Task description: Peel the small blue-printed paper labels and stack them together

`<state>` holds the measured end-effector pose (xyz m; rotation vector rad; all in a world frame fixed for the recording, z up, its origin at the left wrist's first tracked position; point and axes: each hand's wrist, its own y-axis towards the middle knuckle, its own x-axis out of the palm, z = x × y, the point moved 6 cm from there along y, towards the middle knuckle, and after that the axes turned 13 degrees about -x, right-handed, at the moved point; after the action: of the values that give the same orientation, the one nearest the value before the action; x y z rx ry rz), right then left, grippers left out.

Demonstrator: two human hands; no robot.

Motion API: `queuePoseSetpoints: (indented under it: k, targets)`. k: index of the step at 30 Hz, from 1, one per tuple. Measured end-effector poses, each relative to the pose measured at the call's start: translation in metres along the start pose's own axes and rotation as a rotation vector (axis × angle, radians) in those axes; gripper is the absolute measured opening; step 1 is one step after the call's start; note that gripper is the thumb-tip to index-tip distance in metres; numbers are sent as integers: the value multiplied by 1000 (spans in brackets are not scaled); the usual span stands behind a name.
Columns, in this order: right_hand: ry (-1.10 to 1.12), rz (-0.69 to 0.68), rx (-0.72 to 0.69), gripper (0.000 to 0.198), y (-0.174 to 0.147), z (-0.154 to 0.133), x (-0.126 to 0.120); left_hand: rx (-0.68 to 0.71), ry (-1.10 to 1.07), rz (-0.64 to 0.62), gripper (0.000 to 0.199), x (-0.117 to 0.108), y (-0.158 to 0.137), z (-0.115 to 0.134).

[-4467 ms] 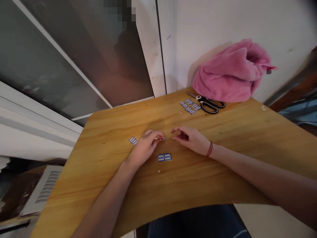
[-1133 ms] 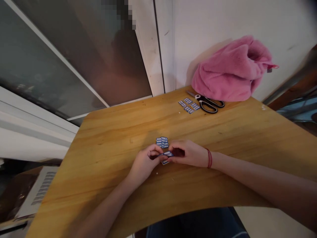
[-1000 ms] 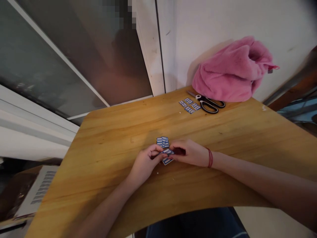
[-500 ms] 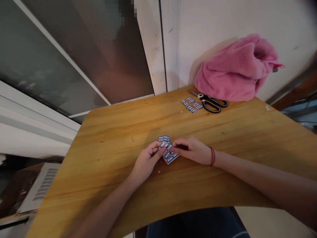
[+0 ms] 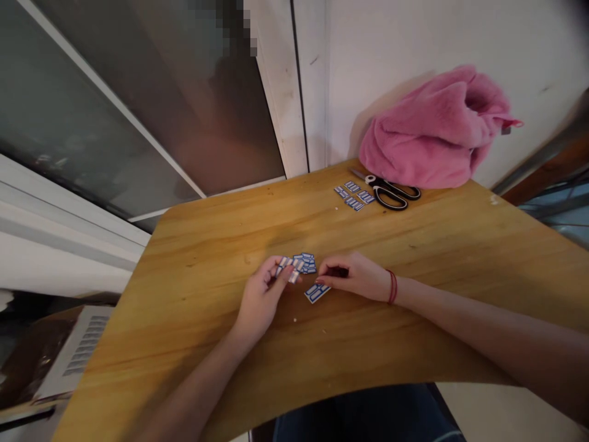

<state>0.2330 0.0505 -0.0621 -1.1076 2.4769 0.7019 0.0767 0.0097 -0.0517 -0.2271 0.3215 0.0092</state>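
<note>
Small blue-and-white label stickers lie on a wooden table (image 5: 414, 270). My left hand (image 5: 262, 293) pinches a short strip of labels (image 5: 289, 267) between thumb and fingers, just left of a small pile of labels (image 5: 305, 263). My right hand (image 5: 355, 276) rests on the table with its fingertips on another piece of labels (image 5: 317, 291), which lies flat on the wood. The two hands are a few centimetres apart.
At the far edge lie black-handled scissors (image 5: 391, 193) next to several loose labels (image 5: 352, 195). A pink fluffy garment (image 5: 432, 132) is bunched against the white wall. A glass door stands behind the table on the left. The table's left edge drops to a grey appliance (image 5: 73, 356).
The label piece held between both hands has come apart: my left hand has drawn a strip to the left, and the other piece now lies on the table under my right fingertips.
</note>
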Motion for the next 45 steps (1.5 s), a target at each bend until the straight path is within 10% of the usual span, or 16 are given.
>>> queuePoseSetpoints:
  k: [9, 24, 45]
  targets:
    - [-336, -190, -274, 22, -2, -7, 12, -65, 179, 8, 12, 1, 32, -1]
    - [-595, 6, -136, 21, -2, -3, -12, -33, 1066, 310, 40, 6, 26, 19]
    - [-460, 178, 11, 22, -3, 4, -23, 57, 627, 56, 16, 25, 42, 7]
